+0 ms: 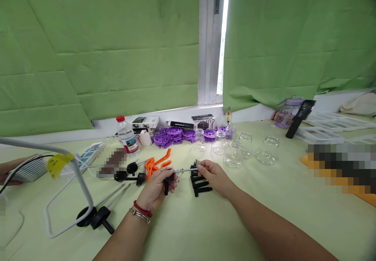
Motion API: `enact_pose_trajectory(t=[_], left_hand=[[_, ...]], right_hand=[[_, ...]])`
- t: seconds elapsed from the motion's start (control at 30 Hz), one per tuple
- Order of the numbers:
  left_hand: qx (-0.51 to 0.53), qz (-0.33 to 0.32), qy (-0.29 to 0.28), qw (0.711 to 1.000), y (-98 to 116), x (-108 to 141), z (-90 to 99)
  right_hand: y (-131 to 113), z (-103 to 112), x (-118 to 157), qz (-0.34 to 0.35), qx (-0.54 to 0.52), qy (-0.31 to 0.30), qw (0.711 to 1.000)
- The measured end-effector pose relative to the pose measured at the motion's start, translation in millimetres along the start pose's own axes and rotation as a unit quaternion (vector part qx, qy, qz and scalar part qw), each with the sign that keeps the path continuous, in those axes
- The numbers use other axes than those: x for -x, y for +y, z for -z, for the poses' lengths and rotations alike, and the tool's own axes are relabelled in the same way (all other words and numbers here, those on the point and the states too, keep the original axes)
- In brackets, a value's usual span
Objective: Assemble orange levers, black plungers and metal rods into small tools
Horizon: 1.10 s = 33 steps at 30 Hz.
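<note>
My left hand (157, 188), with a red cord and a silver bracelet at the wrist, is closed around the black end of a black-capped metal rod (185, 170). The rod points right, and the thumb and fingertips of my right hand (216, 177) pinch its far end. Just under my right hand lie several black plastic pieces (202, 184) in a row. Orange plastic clamps (151, 166) rest beyond my left hand. More black caps with thin metal rods (101, 217) lie to the left. Whether my right fingertips also hold a small part cannot be seen.
A white bent tube frame (80, 182) stands at left, near another person's hand (8, 169). At the back are a water bottle (127, 137), purple plastic parts (173, 135), boxes (145, 122) and several clear glass jars (235, 149). A black comb-like tool (300, 119) leans at right.
</note>
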State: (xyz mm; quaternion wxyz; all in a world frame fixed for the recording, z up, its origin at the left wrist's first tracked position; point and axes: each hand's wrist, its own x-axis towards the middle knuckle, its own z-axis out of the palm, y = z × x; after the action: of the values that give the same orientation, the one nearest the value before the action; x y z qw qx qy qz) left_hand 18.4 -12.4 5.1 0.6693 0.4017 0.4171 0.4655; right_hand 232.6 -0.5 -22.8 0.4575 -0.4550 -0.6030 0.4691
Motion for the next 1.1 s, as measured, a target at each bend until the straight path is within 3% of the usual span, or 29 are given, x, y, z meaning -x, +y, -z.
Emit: enact_pose_trajectory(t=[0.2, 0.73, 1.1], left_hand=[[0.001, -0.005, 0.006, 1.000, -0.3, -0.3, 0.7], [-0.008, -0.002, -0.013, 1.000, -1.4, -0.5, 0.2], [-0.010, -0.002, -0.016, 1.000, -0.8, 0.2, -1.2]], right_hand=[[-2.9, -1.0, -0.4, 0.034, -0.036, 0.001, 0.999], [0.9, 1.1, -0.3, 0.022, 0.051, -0.007, 0.998], [-1.3, 0.1, 0.0, 0.010, 0.049, -0.012, 0.999]])
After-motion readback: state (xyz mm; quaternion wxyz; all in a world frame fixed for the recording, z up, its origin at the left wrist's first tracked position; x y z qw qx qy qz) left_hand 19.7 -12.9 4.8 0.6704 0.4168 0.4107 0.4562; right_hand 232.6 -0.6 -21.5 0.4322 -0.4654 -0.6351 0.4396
